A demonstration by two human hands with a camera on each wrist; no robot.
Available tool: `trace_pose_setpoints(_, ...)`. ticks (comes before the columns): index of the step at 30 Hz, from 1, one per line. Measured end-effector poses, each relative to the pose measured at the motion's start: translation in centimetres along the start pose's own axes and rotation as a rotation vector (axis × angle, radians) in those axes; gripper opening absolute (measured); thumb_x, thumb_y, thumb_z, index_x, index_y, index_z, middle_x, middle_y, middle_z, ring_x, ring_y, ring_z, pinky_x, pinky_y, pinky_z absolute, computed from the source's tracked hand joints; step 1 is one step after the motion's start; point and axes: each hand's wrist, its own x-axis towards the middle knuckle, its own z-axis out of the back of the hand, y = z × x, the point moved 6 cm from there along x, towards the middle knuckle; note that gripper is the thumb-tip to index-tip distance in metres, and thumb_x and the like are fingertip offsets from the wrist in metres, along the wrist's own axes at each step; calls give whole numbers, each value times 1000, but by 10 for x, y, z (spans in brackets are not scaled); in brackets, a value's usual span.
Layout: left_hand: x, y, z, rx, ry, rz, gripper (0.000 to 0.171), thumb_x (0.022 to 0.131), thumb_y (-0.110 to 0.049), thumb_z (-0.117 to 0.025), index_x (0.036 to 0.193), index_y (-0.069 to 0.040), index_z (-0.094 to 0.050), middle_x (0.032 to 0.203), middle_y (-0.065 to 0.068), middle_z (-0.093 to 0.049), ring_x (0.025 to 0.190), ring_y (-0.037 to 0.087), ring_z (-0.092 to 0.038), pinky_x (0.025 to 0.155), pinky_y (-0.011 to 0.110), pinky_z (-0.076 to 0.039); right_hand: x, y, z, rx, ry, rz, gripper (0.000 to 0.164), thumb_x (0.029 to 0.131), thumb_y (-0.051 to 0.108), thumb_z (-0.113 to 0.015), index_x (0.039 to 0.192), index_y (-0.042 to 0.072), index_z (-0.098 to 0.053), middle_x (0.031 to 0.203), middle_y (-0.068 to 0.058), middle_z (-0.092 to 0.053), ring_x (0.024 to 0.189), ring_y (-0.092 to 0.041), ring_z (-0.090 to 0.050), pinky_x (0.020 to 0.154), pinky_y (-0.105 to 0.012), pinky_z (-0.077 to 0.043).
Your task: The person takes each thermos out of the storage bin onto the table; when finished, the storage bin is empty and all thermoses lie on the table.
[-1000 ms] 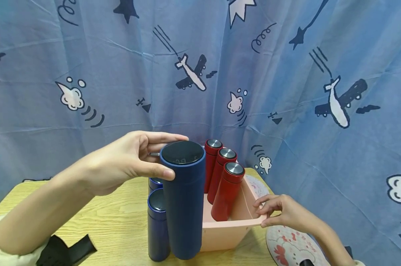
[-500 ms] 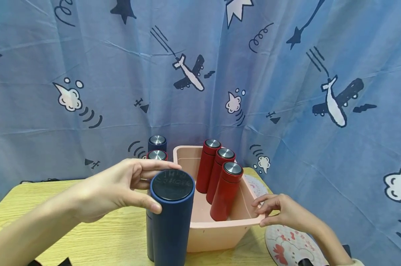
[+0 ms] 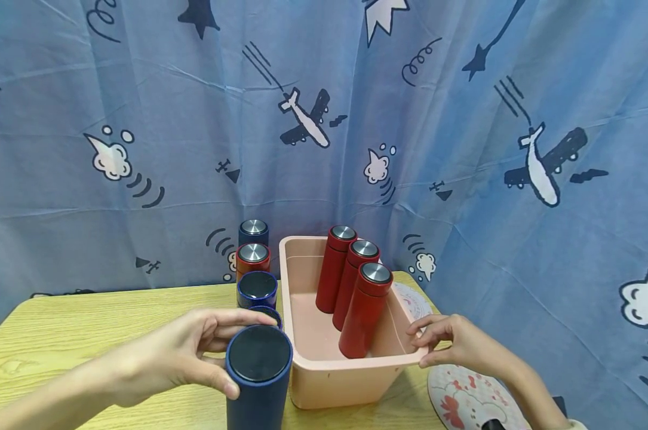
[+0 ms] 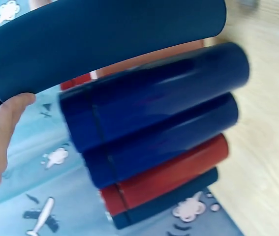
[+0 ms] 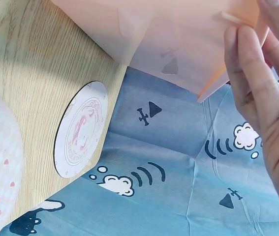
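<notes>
In the head view my left hand grips a matte dark blue thermos flask near its black lid, thumb on the near side and fingers behind. The flask stands upright at the bottom edge, its base out of frame. Behind it, a row of flasks runs back along the bin's left side: two glossy blue, one red and one dark blue, seen side-on in the left wrist view. My right hand pinches the rim of a pink plastic bin at its near right corner. Inside stand three red flasks.
Two round patterned mats lie right of the bin, one near and one farther back. A wood-grain table extends to the left. A blue printed curtain hangs behind and to the right.
My left hand has lowered the dark blue flask and brought it nearer and slightly left, uncovering the row behind and the bin's left side. My right hand stays on the rim.
</notes>
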Motion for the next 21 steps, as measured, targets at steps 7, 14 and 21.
trace_pose_setpoints(7, -16, 15, 6, -39, 35, -25, 64, 88, -2, -66, 144, 2, -35, 143, 16, -46, 121, 27, -54, 95, 35, -49, 0, 1, -2, 13, 2, 32, 25, 79, 15, -78, 95, -3, -73, 107, -26, -62, 95, -1, -60, 67, -30, -58)
trace_pose_setpoints(14, -30, 21, 18, -24, 65, -93, 63, 88, 4, -64, 143, 5, -34, 142, 15, -48, 123, 27, -52, 96, 35, -47, 0, 2, -2, 13, 5, 43, 25, 79, 15, -78, 95, -3, -73, 107, -25, -62, 96, -2, -60, 67, -30, -58)
trace_pose_setpoints(21, -40, 28, 29, -36, 124, -134, 62, 89, 6, -60, 145, 1, -34, 143, 18, -45, 121, 34, -53, 96, 41, -47, 0, 2, -1, 13, 4, 37, 25, 79, 15, -77, 97, -3, -73, 107, -26, -62, 97, -1, -59, 68, -30, -58)
